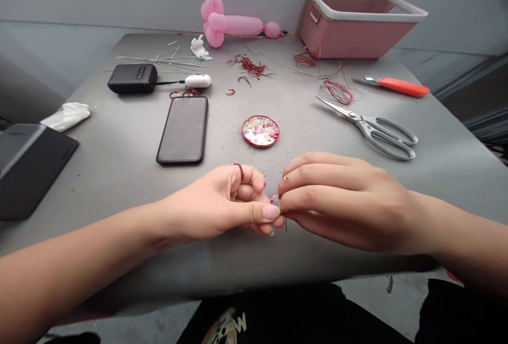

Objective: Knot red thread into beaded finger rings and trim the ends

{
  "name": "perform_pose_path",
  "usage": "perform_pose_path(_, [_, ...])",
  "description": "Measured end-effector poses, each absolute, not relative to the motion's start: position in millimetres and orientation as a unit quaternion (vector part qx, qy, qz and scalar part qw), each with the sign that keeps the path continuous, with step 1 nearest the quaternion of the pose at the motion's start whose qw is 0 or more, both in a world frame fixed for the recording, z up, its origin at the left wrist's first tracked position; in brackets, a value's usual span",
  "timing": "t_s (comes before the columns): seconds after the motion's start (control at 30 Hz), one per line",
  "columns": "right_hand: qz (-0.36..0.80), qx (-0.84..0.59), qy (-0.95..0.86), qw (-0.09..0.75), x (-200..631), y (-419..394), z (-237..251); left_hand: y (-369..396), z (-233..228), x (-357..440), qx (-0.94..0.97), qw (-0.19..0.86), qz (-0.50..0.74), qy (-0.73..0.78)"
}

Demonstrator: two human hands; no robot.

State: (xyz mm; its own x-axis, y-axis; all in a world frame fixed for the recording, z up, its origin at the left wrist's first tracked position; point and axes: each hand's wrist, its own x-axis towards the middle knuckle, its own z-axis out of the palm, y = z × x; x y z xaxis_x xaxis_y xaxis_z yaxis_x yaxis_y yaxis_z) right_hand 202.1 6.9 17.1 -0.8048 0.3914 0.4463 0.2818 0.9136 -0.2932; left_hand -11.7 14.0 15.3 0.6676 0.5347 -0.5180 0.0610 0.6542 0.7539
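My left hand (226, 204) and my right hand (337, 201) meet fingertip to fingertip over the near edge of the grey table (119, 153). Between them they pinch a small pale pink bead (274, 197) on a thin red cord, whose loop (238, 168) passes over my left index finger. A round red lid with several coloured beads (261, 130) lies just beyond my hands.
A black phone (183, 129) lies left of the bead lid, scissors (377, 127) to the right. Farther back are a power bank (133, 78), red cord scraps (250, 66), an orange-handled tool (399, 86), a pink bin (355, 24) and a pink balloon (234, 24). A black case (27, 166) sits at left.
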Motion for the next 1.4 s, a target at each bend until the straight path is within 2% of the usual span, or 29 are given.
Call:
perform_pose_path(0.43, [0.152,-0.202,-0.925,0.282,201.9,7.1,8.5,11.8,13.0,-15.2,0.511,0.758,0.179,0.365])
perform_pose_path(0.53, [0.152,-0.234,-0.921,0.273,202.4,5.7,9.5,7.1,13.8,-16.1,0.638,0.646,0.205,0.367])
perform_pose_path(0.63, [0.158,-0.265,-0.915,0.26,203.4,3.3,9.6,2.5,11.5,-18.5,0.777,0.472,0.231,0.346])
perform_pose_path(0.77, [0.155,-0.291,-0.914,0.238,202.0,-0.5,7.4,-0.6,5.1,-19.7,0.862,0.298,0.254,0.322])
perform_pose_path(1.13, [0.068,-0.344,-0.9,0.258,189.6,-10.5,-3.3,-3.8,-2.7,-17.8,0.866,0.197,0.29,0.358])
perform_pose_path(1.23, [0.169,-0.37,-0.868,0.284,189.9,-6.0,3.7,-2.9,1.9,-16.8,0.851,0.23,0.279,0.38])
perform_pose_path(1.4, [0.564,-0.389,-0.694,0.223,198.3,14.2,12.7,1.1,11.1,-16.6,0.799,0.341,0.264,0.418])
